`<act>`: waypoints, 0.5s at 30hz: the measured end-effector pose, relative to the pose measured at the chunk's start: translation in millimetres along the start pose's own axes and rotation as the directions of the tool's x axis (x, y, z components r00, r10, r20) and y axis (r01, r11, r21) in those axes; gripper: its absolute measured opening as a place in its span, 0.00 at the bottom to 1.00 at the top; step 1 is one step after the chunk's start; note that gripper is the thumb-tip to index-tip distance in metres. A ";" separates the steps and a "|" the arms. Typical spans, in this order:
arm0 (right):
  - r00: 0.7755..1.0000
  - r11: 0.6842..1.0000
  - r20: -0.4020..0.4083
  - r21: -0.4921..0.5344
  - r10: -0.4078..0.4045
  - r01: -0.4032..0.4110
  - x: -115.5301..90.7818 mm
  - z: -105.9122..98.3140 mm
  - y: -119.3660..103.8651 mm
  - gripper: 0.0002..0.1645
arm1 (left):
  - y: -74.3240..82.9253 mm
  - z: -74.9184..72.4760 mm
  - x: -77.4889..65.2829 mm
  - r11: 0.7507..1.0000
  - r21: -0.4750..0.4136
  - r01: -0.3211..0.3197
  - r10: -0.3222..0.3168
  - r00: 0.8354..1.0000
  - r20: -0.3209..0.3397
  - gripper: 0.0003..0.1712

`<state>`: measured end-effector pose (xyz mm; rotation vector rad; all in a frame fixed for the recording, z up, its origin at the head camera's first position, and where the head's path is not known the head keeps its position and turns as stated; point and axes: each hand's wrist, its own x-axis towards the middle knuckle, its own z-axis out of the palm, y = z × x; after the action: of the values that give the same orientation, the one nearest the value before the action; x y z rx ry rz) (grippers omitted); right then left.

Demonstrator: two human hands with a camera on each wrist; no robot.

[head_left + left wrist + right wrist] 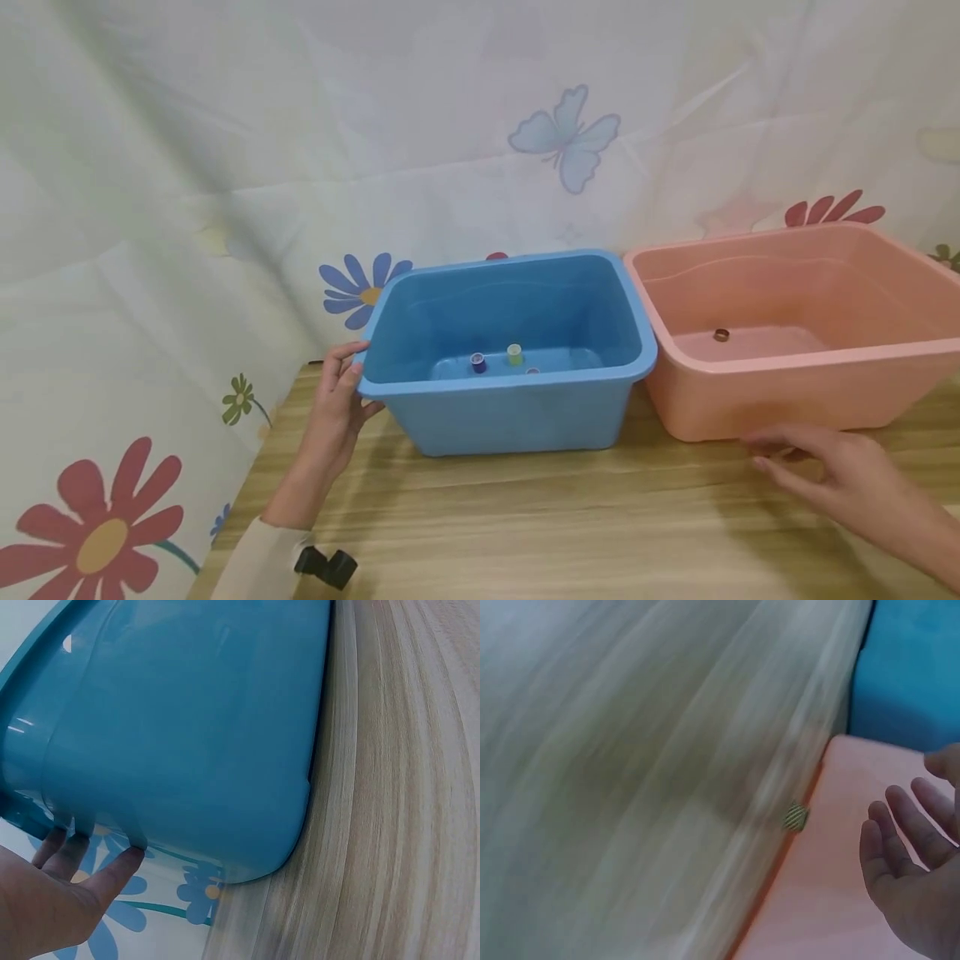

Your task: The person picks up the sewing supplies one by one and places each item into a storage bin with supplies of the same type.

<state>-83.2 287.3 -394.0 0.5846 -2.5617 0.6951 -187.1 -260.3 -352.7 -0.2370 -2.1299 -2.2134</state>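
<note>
My left hand (337, 408) grips the left rim of the blue plastic tub (510, 417); in the left wrist view its fingertips touch the tub's outer wall. Inside the tub are a small purple cylinder (478, 363) with a pale top, a yellow-green one (514, 355) and a third piece (532, 372) mostly hidden by the front rim. My right hand (847, 471) is in front of the pink tub (795, 396), fingers loosely bent. A small gold striped piece (796, 817) lies at that tub's base, apart from the hand in the right wrist view.
Inside the pink tub sits a small brownish ring-shaped piece (722, 335). Both tubs stand side by side on a wood-grain table (510, 525). Behind them hangs a pale curtain (450, 125) printed with flowers and a butterfly. A black device (326, 567) shows by the left sleeve.
</note>
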 end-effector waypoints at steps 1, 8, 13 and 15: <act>1.000 1.000 -0.006 -0.013 0.002 -0.002 -1.9 1.0 3.4 0.23 | 0.3 0.0 -0.2 1.000 0.003 -0.001 0.001 1.000 -0.001 0.15; 0.992 0.988 0.059 -0.117 0.112 -0.105 -11.2 2.3 23.3 0.20 | 0.1 -1.8 -1.4 1.000 -0.001 -0.003 0.003 1.000 -0.010 0.14; 0.972 0.968 0.130 -0.186 0.193 -0.168 -13.4 1.9 32.3 0.22 | 0.4 -0.6 0.5 1.000 -0.016 -0.012 0.012 1.000 0.000 0.14; 0.968 0.967 0.148 -0.185 0.204 -0.176 -15.6 4.7 32.5 0.22 | 1.0 -1.2 -0.3 1.000 -0.011 -0.009 0.009 1.000 0.003 0.14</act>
<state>-87.7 314.7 -417.4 0.3552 -2.8249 0.4989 -186.8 -261.5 -351.8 -0.2512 -2.1142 -2.2221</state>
